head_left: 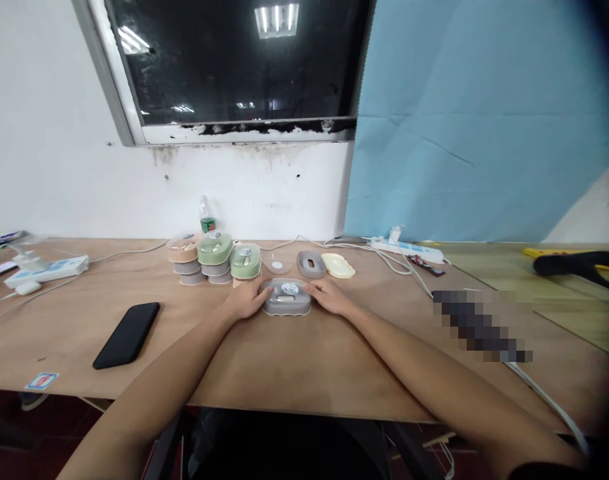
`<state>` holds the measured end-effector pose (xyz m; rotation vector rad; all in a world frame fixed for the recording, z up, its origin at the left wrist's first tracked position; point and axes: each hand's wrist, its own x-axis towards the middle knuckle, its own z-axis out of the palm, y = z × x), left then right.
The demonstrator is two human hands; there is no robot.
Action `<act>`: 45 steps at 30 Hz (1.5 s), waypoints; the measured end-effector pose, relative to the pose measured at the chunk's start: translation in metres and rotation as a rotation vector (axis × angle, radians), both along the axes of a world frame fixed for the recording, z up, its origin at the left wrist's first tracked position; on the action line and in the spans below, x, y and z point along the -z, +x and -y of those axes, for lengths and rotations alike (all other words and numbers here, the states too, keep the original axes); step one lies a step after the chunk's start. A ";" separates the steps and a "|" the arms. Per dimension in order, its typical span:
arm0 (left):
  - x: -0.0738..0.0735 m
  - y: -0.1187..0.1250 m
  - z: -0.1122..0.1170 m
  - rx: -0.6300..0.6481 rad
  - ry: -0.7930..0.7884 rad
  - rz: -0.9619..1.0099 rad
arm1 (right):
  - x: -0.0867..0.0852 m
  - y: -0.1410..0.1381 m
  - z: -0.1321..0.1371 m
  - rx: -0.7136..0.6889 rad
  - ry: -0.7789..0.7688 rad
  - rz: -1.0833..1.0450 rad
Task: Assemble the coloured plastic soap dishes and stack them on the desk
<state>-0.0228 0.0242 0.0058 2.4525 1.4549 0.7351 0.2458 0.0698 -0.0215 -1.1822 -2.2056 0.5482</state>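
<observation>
A grey lidded soap box [287, 298] with a round white sticker sits on the wooden table [284, 373] straight ahead of me. My left hand [246, 300] grips its left end, fingers curled against the side. My right hand [330, 295] holds its right end in the same way. Behind it lie a loose grey tray [311, 264] with an oval hole, a pale yellow insert [337, 265] and a clear lid [277, 266].
Stacks of peach, green and grey soap boxes [214, 258] stand behind left, with a small bottle [207, 216] by the wall. A black phone [127, 334] lies at left. Power strips [49, 270] [409, 249] and cables run along the back and right side.
</observation>
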 end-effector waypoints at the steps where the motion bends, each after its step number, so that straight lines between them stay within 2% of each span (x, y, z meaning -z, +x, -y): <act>1: 0.001 -0.001 -0.001 -0.001 0.001 -0.003 | 0.000 0.001 0.000 -0.003 -0.004 0.004; 10: 0.003 -0.003 -0.004 -0.033 0.003 -0.009 | 0.001 0.007 -0.003 -0.083 -0.026 0.049; 16: 0.004 -0.003 -0.005 -0.033 -0.001 0.003 | 0.000 0.005 -0.002 -0.061 -0.043 0.063; 23: 0.004 -0.003 -0.009 0.031 0.047 0.020 | -0.003 0.004 0.002 -0.053 0.027 0.101; 33: 0.004 -0.009 -0.015 0.108 0.000 0.044 | 0.001 0.005 -0.002 -0.081 0.074 0.076; 38: 0.007 -0.008 -0.016 0.110 0.001 0.041 | -0.002 0.001 -0.001 -0.016 0.056 0.094; 41: 0.006 -0.007 -0.012 0.094 -0.058 0.035 | -0.006 -0.001 0.000 0.045 0.028 0.090; 45: 0.005 -0.004 -0.006 0.188 -0.054 0.016 | -0.008 -0.002 0.000 0.091 0.011 0.086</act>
